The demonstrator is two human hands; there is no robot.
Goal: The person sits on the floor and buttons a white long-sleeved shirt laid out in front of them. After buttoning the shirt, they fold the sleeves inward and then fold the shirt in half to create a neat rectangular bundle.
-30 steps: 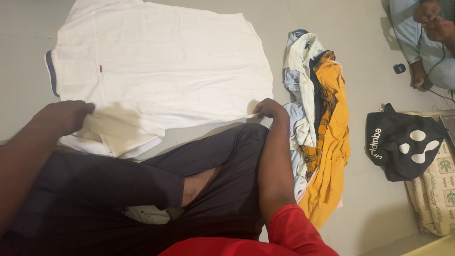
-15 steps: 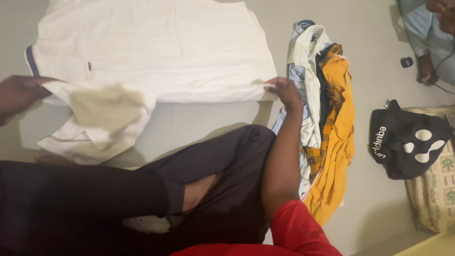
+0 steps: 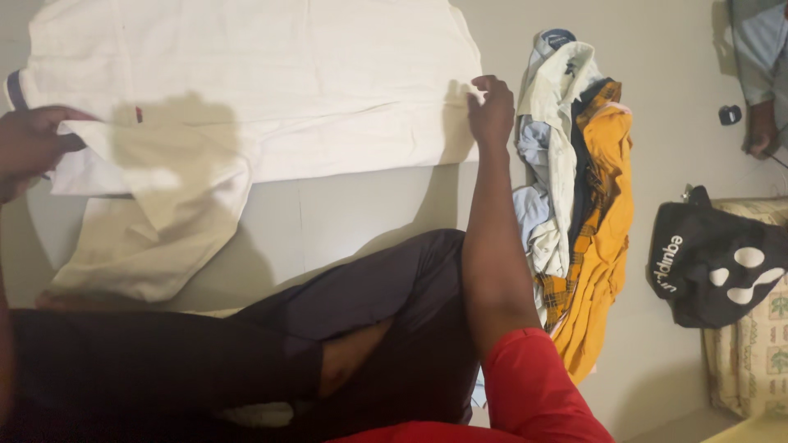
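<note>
I am looking down at the floor (image 3: 369,197), where the white shirt (image 3: 271,82) is lying spread flat, filling the top of the view, with its near long edge folded inward. I judge I am working a lengthwise fold. My left hand (image 3: 29,148) is pinching the collar end, where a sleeve (image 3: 156,238) is drooping loose toward my legs. My right hand (image 3: 491,111) is resting on the hem corner, fingers together and pressing the cloth down; I cannot tell whether it is gripping any. The next move, as I judge it, calls for both ends to travel evenly so the crease runs straight, and for that sleeve to be tucked in. Just beside my right hand, a clothes pile (image 3: 579,205) is waiting; a black bag (image 3: 710,262) is sitting well apart.
</note>
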